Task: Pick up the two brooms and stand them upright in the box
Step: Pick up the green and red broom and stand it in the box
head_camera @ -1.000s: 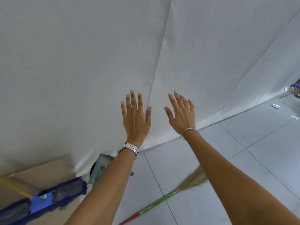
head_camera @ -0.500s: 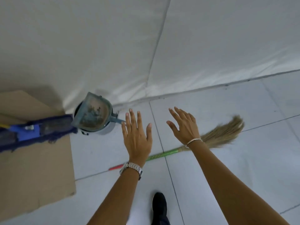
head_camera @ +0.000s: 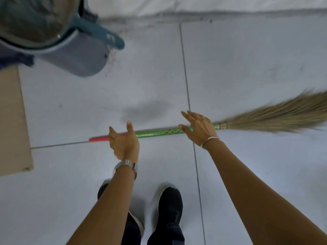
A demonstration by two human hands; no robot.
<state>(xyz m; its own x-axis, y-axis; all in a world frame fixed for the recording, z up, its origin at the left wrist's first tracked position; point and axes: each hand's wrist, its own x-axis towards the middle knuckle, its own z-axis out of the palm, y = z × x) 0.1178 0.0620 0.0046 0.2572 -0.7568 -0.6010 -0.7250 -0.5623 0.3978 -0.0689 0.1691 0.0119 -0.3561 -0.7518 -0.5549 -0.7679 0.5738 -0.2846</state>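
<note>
The left hand (head_camera: 123, 144) is open, with the fingers spread and the thumb up, and it holds nothing. It is over the red end of the broom (head_camera: 159, 133), but I cannot tell if it touches the handle. The right hand (head_camera: 200, 129) is also open, palm down, fingers stretched forward, and it holds nothing; it covers the green part of the same handle, near the place where the straw bristles begin.

The broom lies flat on the grey tiled floor (head_camera: 247, 68), its bristles pointing away from the right hand to the picture's right edge. Beyond the broom's red end stands a grey bucket (head_camera: 77, 59) with a teal dustpan (head_camera: 99, 32) resting in it. Beside that red end lies flat brown cardboard (head_camera: 12, 121). On the near side of the broom two dark shoes (head_camera: 169, 206) stand on the floor.
</note>
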